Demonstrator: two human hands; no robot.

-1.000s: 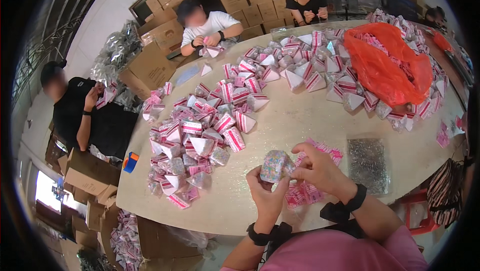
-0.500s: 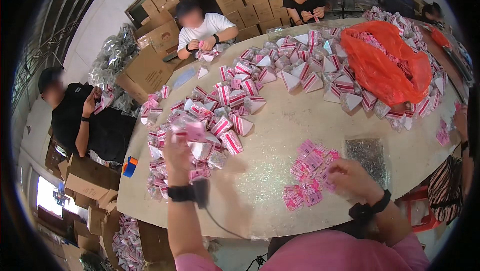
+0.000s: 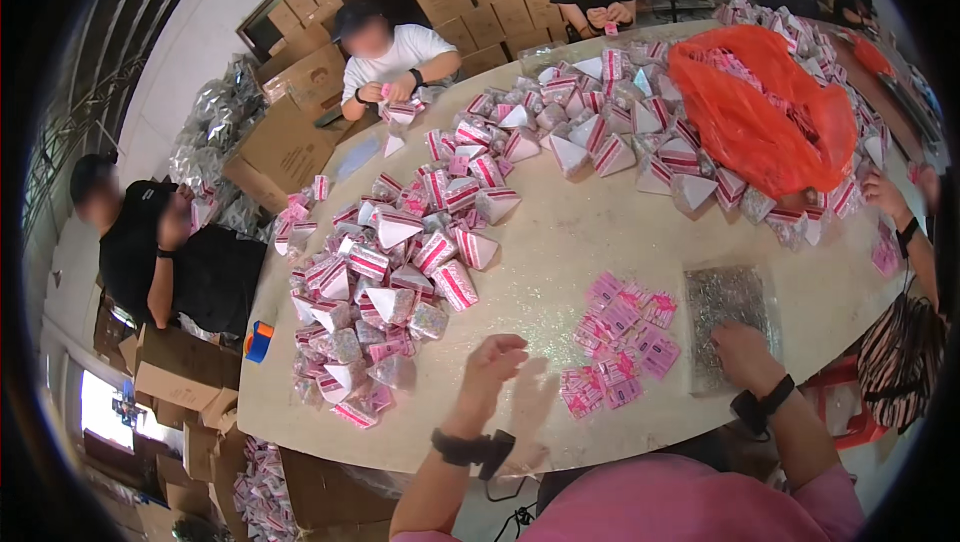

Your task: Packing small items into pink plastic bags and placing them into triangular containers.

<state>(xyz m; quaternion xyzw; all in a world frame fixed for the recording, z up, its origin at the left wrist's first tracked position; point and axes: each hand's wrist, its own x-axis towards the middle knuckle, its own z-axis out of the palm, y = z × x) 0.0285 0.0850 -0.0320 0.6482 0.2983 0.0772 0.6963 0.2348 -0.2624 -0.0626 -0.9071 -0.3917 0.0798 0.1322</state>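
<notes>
Right hand (image 3: 745, 352) at clear plastic stack (image 3: 706, 307), can't tell if pinching; peel singly by edge. Left hand (image 3: 488, 374) empty, fingers loosely curled.

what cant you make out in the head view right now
In the head view:
Right hand: its own back hides whether the fingertips grip the flat clear packet.
Red bag: its folds hide the lower contents.
Co-worker's hand at far right: the body beyond is mostly cut off by the dark lens rim.
Pink cards: fine print too small.
</notes>
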